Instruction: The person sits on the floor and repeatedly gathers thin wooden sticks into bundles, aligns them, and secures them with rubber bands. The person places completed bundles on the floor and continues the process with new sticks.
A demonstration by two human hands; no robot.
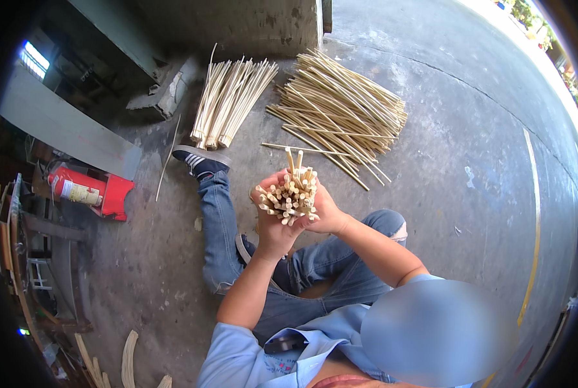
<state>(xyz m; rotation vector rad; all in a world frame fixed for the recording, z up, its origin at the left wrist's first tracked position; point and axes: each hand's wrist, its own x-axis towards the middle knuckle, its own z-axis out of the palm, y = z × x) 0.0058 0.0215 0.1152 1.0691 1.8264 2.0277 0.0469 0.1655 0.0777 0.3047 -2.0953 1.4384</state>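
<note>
A bundle of thin pale wooden sticks (290, 194) stands on end between my two hands, its cut tops toward me. Two sticks poke up higher than the others at the far side. My left hand (277, 231) wraps the bundle's left and near side. Around its right side curls my right hand (327, 210), the thumbs close together at the near edge. The lower part of the bundle is hidden by the hands. Beyond them lies a broad loose pile of sticks (340, 107), and left of it several gathered bundles (227, 100) rest beside my shoe.
At the left a red fire extinguisher (78, 186) lies by a red stand (117, 197). A concrete wall (237, 26) closes off the far side. One long stick (168, 158) lies alone on the floor. Curved wooden pieces (129, 359) are at the lower left. My legs are bent beneath the bundle.
</note>
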